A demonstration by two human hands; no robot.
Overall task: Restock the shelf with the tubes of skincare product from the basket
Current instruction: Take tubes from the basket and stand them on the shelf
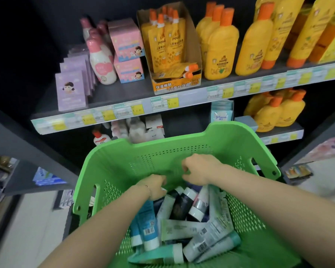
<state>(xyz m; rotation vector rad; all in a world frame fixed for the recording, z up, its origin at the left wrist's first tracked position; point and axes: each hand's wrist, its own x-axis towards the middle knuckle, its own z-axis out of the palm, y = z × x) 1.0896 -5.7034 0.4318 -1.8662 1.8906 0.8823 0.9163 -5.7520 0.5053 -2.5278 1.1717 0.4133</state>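
Observation:
A green plastic basket (182,151) stands below the shelf and holds several skincare tubes lying mixed: blue tubes (148,223), a dark tube (182,205), white tubes (180,230) and a teal one (159,255). My left hand (155,185) reaches into the pile, its fingers curled round the top end of a blue tube. Beside it, my right hand (200,171) hovers over the far end of the pile with thumb and fingers curled. Tube ends run under its palm, and whether it holds one is hidden.
The upper shelf (124,93) carries purple boxes (71,91), pink bottles (102,62), pink boxes (127,45), an orange pouch carton (170,45) and yellow bottles (220,47). The lower shelf behind the basket holds white bottles (135,128) and more yellow bottles (275,111).

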